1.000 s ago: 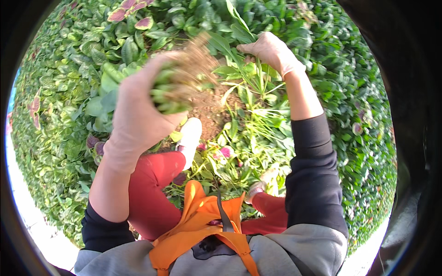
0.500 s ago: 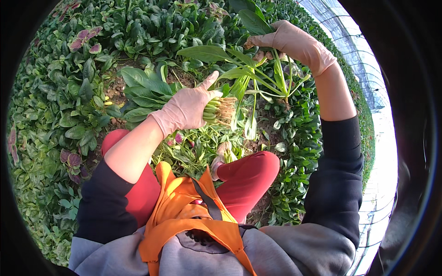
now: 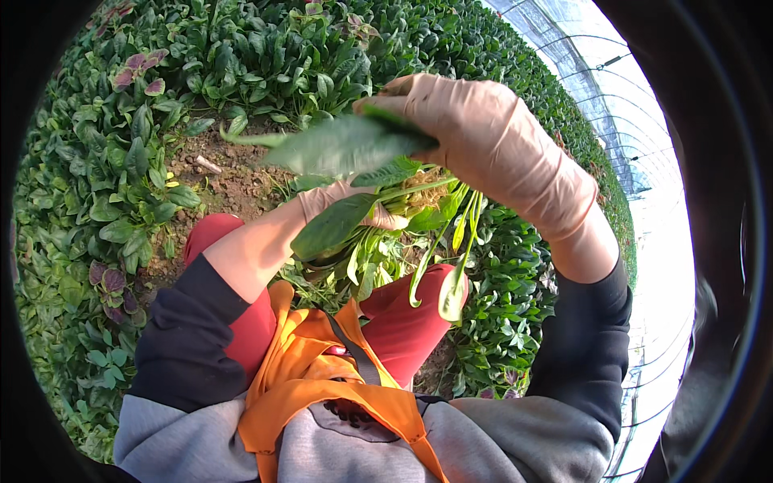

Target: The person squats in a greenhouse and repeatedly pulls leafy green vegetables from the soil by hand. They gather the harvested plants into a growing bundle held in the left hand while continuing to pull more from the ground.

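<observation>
Both my hands wear thin, pale gloves. My left hand (image 3: 326, 200) is closed round a bunch of spinach; its tan root ends (image 3: 428, 191) show beyond the fingers, and leaves hide part of the hand. Above and to the right, my right hand (image 3: 487, 137) is closed on a spinach plant (image 3: 334, 149) whose broad leaf is smeared by motion. The right fingertips are partly out of sight behind the hand and leaf. Long yellowish leaves (image 3: 453, 294) dangle below the bunch, in front of my right knee.
Dense rows of low spinach (image 3: 258, 56) surround me, with purple-leaved plants (image 3: 109, 278) among them. Bare brown soil (image 3: 233, 161) lies ahead to the left. Clear plastic sheeting on curved ribs (image 3: 596, 72) borders the right side. My red-trousered knees (image 3: 411, 302) are bent in front.
My right hand has come nearer and to the left with its plant, over the left hand's bunch. My left hand has moved slightly and is now partly covered by leaves.
</observation>
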Demonstrator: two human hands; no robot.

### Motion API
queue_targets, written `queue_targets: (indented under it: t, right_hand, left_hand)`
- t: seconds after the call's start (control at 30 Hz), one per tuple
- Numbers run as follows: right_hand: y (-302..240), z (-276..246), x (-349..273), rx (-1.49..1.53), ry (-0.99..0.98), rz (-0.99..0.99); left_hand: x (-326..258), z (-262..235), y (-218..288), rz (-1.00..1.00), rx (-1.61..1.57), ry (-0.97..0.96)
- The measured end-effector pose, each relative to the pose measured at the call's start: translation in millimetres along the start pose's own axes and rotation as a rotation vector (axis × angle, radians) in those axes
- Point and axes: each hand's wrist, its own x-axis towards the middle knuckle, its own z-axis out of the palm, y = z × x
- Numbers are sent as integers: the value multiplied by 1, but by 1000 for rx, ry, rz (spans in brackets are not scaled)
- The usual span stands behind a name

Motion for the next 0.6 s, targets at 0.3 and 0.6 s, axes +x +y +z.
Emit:
queue_targets:
  t: [0.3, 0.6]
  right_hand:
    - [-51, 33, -15, -312, 208, -67]
    - [-9, 66, -72, 403, 947, 645]
  left_hand:
    - [-12, -22, 23, 291, -360, 237]
    - [-19, -22, 40, 585, 218, 522]
